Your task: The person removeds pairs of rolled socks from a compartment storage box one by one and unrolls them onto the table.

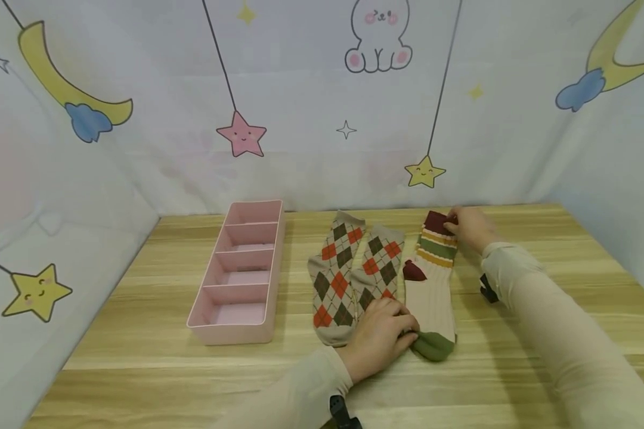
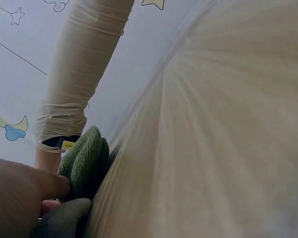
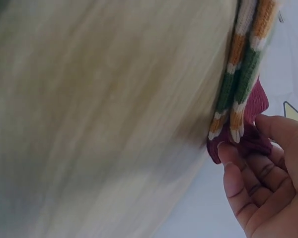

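A pair of cream socks (image 1: 432, 298) lies stacked on the table, with a maroon cuff, striped ankle and green toe (image 1: 434, 347). My right hand (image 1: 473, 227) pinches the maroon cuff (image 3: 256, 99) at the far end; two striped layers show in the right wrist view. My left hand (image 1: 381, 336) is at the near end, its thumb and fingers pinching the side of the green toe (image 2: 84, 161). It partly covers the right one of two argyle socks (image 1: 378, 262). The other argyle sock (image 1: 335, 286) lies flat to its left.
A pink box (image 1: 272, 298) with several compartments in a row stands left of the socks. The wood-grain table (image 1: 139, 333) meets a white curtain (image 1: 300, 89) printed with stars and moons at the back and sides.
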`<state>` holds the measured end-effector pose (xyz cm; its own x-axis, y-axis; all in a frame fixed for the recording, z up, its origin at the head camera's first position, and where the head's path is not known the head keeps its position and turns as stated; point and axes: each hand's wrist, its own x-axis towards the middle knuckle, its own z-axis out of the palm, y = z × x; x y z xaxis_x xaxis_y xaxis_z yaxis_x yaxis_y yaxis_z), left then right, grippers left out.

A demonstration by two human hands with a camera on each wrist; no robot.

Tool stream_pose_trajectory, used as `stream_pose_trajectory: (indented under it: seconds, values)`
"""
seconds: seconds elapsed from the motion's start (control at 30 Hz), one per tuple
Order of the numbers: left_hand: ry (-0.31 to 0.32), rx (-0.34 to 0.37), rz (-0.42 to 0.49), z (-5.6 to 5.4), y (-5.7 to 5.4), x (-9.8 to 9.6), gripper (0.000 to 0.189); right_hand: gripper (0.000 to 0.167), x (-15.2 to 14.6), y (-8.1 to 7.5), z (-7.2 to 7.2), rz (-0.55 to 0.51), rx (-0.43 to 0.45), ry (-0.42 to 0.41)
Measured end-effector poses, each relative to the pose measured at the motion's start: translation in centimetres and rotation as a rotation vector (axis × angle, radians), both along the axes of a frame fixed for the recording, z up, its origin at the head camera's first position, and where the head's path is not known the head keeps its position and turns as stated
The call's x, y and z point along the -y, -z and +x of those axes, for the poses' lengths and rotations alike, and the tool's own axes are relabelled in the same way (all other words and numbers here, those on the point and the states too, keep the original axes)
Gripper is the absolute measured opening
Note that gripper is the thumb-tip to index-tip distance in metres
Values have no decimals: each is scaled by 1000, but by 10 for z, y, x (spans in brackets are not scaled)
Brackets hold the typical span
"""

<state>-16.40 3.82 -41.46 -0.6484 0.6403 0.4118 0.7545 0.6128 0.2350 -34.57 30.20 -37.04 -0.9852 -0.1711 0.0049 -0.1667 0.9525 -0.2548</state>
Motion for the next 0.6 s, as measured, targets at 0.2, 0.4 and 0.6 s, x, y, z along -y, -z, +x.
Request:
stream_pose_trajectory:
  seconds: [0.2,0.4,0.6]
  values:
    - [-7,10,3,1,-1,0,7,27,1,-1,2,-3,-4,9]
    - [-9,10,28,1,-3,0,8,25,4,-7,5,-17,-47,29]
    - [-5,3,55,1,-4,0,9,25,7,-12,7,-24,-107,37]
